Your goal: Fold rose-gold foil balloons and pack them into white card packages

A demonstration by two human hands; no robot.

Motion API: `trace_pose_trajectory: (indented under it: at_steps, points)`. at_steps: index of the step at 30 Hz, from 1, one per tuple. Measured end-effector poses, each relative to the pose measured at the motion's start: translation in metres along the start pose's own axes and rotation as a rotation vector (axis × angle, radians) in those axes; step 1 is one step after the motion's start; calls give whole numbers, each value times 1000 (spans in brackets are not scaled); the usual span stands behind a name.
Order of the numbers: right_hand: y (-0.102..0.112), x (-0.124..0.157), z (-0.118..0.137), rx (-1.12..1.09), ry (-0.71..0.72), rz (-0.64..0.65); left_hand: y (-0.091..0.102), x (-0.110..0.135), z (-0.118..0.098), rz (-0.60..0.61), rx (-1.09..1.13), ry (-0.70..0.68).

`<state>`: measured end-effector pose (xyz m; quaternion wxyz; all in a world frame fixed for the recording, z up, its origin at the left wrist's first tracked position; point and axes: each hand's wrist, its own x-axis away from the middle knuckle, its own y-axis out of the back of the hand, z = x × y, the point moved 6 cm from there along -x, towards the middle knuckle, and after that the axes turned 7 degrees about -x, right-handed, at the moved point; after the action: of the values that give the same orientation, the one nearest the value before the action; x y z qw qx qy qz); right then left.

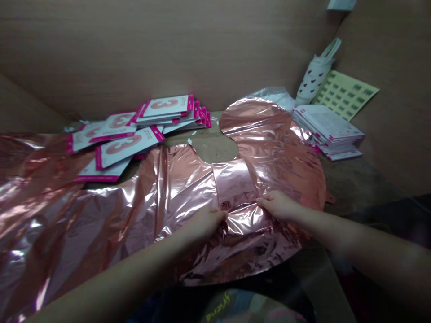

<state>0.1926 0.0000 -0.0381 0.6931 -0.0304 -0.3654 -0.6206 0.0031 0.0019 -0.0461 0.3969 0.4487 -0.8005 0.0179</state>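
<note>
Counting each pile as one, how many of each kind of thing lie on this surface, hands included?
Hands: 2
Rose-gold foil balloon: 1 (the foil seems one piece)
Piles of pink-edged packets: 2
Sheet of labels: 1
Heart-print bag: 1
White plastic film: 1
Total: 8

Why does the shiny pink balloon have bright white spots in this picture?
In the head view, the pink foil balloon bounces light back as white glare along its creases, while the bottom corners look darker and the whole picture looks slightly soft.
</note>
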Motion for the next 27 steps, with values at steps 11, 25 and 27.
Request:
trace_pose_trajectory:
  at_steps: [11, 25, 27]
  points:
    - [-10, 24, -24, -366, -129, 193, -5, 102, -21, -517, -1139, -1605]
    - [13, 80, 8, 658, 1182, 220, -23, 60, -3, -113, -1023, -1224]
    - [-5, 76, 8, 658, 1259, 314, -20, 61, -5, -72, -907, -1198]
